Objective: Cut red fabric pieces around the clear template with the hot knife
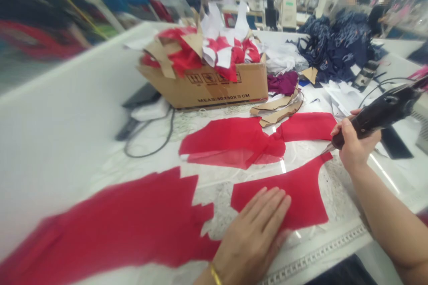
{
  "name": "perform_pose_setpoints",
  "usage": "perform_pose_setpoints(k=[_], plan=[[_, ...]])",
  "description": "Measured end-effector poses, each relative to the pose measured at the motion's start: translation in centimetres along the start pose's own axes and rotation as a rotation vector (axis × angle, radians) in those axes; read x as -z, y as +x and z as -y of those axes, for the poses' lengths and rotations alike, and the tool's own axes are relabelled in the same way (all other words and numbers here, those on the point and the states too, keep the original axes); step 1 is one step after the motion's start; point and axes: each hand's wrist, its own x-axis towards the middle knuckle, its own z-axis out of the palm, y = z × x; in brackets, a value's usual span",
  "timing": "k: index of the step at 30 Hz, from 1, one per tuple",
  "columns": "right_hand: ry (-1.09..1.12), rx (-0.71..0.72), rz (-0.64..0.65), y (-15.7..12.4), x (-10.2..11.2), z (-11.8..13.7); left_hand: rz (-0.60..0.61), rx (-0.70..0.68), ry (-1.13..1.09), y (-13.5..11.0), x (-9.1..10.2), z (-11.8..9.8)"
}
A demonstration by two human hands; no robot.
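My left hand (256, 231) lies flat, fingers stretched out, pressing a cut piece of red fabric (301, 193) onto the white table (60, 142). My right hand (354, 142) grips a black hand-held cutting tool (381, 113) by its handle. The tool's metal tip touches the upper right corner of that red piece. A larger red fabric sheet (127, 227) with a jagged cut edge lies to the left. Another red piece (240, 140) rests further back.
An open cardboard box (214, 84) full of red and white scraps stands at the back. Brown paper patterns (277, 111), a purple cloth and black cables lie near it. Dark blue fabric is piled at far right, where another person sits.
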Motion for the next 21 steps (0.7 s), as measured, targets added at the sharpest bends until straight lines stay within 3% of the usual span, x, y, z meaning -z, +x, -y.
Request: perform_pose_setpoints(k=[5, 9, 12, 15, 16, 17, 19, 21], plan=[[-0.026, 0.025, -0.039, 0.3, 0.4, -0.2, -0.013, 0.248, 0.242, 0.1, 1.1, 3.2], [-0.232, 0.078, -0.082, 0.8, 1.1, 0.2, 0.024, 0.395, 0.063, 0.2, 1.0, 3.8], [-0.374, 0.344, -0.104, 0.6, 1.5, 1.5, 0.103, 0.502, -0.208, 0.6, 1.8, 2.9], [-0.291, 0.826, -0.155, -0.9, 1.4, 3.5, 0.227, 0.628, -0.444, 1.1, 3.5, 1.9], [-0.238, 0.924, -0.015, -1.7, 1.1, 4.0, 0.266, 0.667, -0.491, 1.2, 4.2, 1.6], [-0.221, 0.928, 0.251, -2.6, 0.7, 4.3, 0.293, 0.697, -0.523, 1.3, 4.9, 1.4], [-0.257, 0.832, 0.717, -4.2, -0.2, 4.3, 0.307, 0.729, -0.565, 1.4, 6.4, 1.1], [-0.431, 0.690, 1.019, -5.4, -1.1, 3.5, 0.277, 0.740, -0.593, 1.1, 7.7, 1.1]])
